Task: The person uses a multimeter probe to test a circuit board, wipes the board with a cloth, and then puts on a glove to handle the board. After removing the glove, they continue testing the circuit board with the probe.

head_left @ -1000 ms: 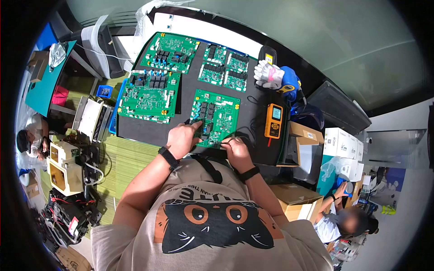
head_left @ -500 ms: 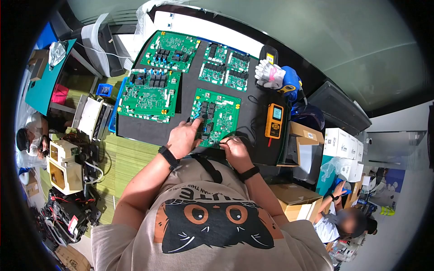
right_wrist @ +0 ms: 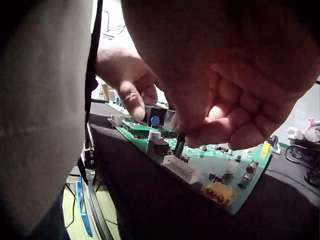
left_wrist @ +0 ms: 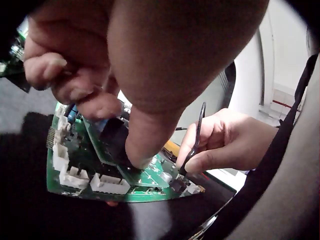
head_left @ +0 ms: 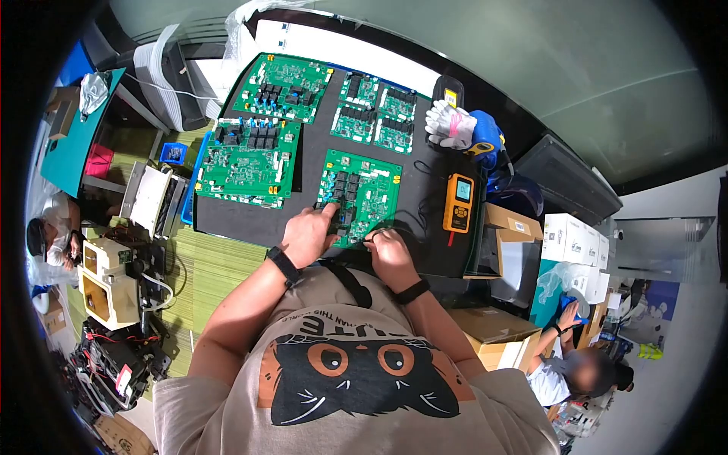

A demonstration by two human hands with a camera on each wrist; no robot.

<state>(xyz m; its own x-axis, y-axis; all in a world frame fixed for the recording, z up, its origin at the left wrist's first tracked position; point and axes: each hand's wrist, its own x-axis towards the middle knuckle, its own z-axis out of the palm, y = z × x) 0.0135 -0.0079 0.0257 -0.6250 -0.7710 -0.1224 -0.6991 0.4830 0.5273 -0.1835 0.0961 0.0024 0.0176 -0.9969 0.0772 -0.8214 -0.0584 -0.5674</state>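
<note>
A green circuit board (head_left: 384, 199) lies on the black mat in front of me. My left hand (head_left: 305, 233) is at its near left part, index finger on the dark components. In the left wrist view, its thumb and fingers grip a black block (left_wrist: 115, 140) on the board from two sides. My right hand (head_left: 393, 255) pinches a thin black cable (left_wrist: 201, 120) at the board's near edge. The right wrist view has its dark tip (right_wrist: 180, 143) between the fingertips, right above the board beside a white connector (right_wrist: 180, 169). Fingers partly hide the contact.
Larger green boards (head_left: 250, 163) lie at the left, some stacked; several small ones (head_left: 356, 121) are farther back. A yellow-and-black handheld meter (head_left: 458, 203) lies to the right, near white gloves (head_left: 450, 125) and a blue tool (head_left: 487, 138). A cardboard box (head_left: 497, 334) stands beside my right arm.
My right hand has shifted slightly left along the near edge of the board, still pinching the cable. The left hand stays on the board.
</note>
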